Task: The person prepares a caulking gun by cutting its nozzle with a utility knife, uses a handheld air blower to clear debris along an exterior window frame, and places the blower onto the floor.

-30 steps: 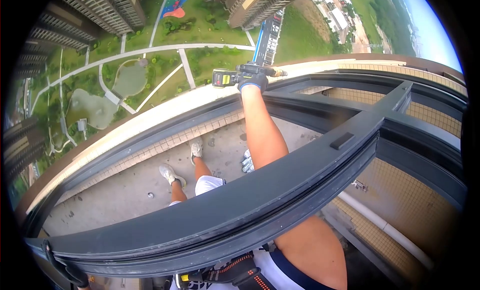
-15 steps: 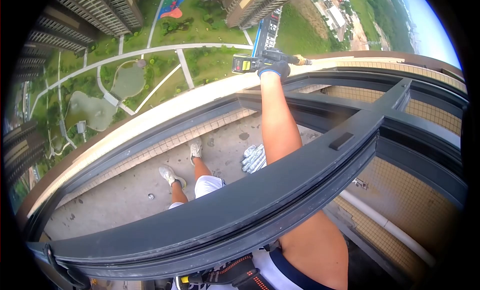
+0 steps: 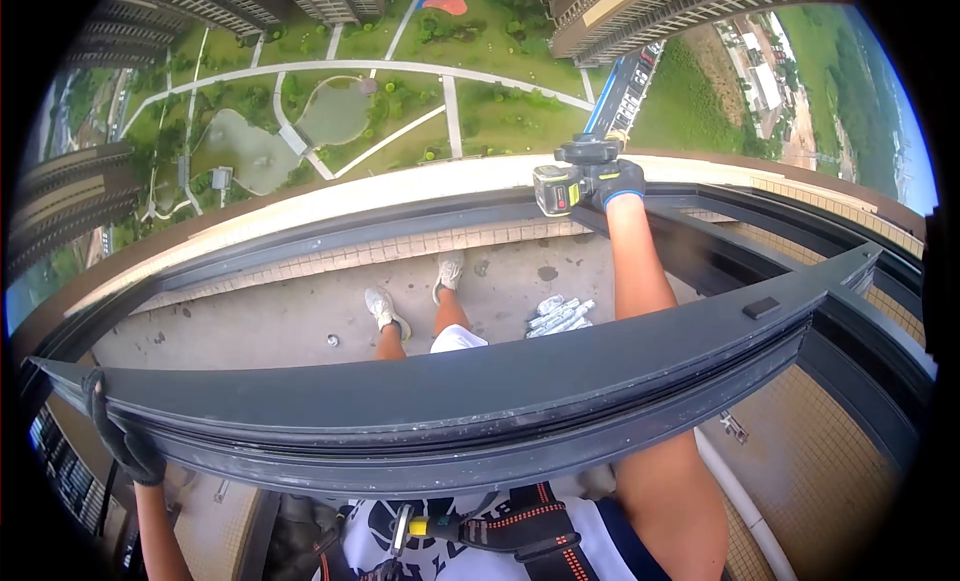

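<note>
My right hand point(image 3: 622, 182), in a dark glove with a blue cuff, is closed around a cordless power tool point(image 3: 587, 153). The tool's battery pack point(image 3: 555, 191) faces left, and its far end is partly hidden. It is held above the outer ledge point(image 3: 400, 186), beyond a dark metal frame. A thick grey frame beam point(image 3: 430, 381) crosses in front of my chest, with my right arm reaching past underneath it. At the far left my gloved left hand point(image 3: 128, 443) wraps its fingers over this beam near its end.
Legs in white shorts and white shoes point(image 3: 382, 309) stand on the concrete floor point(image 3: 260, 321). Silver foil-wrapped tubes point(image 3: 560, 318) lie in a pile there. A harness point(image 3: 520, 531) crosses my chest. Past the ledge is a long drop to lawns, ponds point(image 3: 250, 151) and tall buildings.
The view has swung left and tilted. My right hand has drawn the power tool back from farther along the ledge, and the tool has turned. More of my left hand now shows on the beam.
</note>
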Available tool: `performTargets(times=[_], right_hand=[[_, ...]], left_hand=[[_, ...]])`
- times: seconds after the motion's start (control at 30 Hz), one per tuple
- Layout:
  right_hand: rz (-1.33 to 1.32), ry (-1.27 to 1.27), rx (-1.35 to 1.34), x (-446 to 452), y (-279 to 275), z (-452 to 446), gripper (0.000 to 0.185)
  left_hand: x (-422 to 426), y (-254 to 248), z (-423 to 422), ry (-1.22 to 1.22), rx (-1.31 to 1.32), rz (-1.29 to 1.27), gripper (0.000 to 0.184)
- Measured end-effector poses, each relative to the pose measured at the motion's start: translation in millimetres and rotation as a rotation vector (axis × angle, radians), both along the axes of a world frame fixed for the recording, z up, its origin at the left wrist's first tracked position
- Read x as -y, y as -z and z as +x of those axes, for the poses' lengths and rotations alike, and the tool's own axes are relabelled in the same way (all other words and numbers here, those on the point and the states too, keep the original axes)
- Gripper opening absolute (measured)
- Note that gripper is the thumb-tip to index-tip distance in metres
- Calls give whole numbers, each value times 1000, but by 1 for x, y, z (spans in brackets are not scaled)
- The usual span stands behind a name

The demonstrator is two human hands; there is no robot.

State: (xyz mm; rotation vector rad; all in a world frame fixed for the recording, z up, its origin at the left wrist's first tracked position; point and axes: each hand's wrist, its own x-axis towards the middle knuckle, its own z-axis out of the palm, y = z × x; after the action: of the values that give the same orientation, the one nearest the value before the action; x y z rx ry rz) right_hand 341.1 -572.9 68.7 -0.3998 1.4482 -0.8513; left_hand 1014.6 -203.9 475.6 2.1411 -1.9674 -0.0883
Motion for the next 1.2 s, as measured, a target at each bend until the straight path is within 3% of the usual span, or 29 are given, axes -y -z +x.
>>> performTargets(times=[0.03, 0.13, 0.2, 0.23, 0.27, 0.33, 0.77, 1.07, 1.2], right_hand=[[-80, -285, -139, -13, 37, -6, 43], [-267, -695, -244, -45, 100, -10, 34], [-263, -899, -387, -66, 81, -2, 32], [-196, -1016, -502, -76, 40, 13, 32], [190, -625, -48, -82, 4, 35, 31], [506, -299, 323, -97, -12, 47, 27], [511, -523, 58, -165, -5, 80, 23], [461, -826, -17, -162, -1, 190, 22], [415, -1031, -77, -151, 10, 260, 22]], left_hand=[[-2, 1, 3, 6, -19, -9, 68], [1, 0, -1, -11, 21, -9, 70], [8, -2, -6, 37, 24, -17, 69], [10, -2, -8, 51, 28, -21, 67], [12, -2, -7, 71, 33, -27, 66], [12, -2, -7, 90, 51, -27, 65], [21, 0, -17, 122, 34, -118, 60], [24, -1, -20, 97, 81, -223, 56], [40, 17, -39, 33, -28, -345, 61]])
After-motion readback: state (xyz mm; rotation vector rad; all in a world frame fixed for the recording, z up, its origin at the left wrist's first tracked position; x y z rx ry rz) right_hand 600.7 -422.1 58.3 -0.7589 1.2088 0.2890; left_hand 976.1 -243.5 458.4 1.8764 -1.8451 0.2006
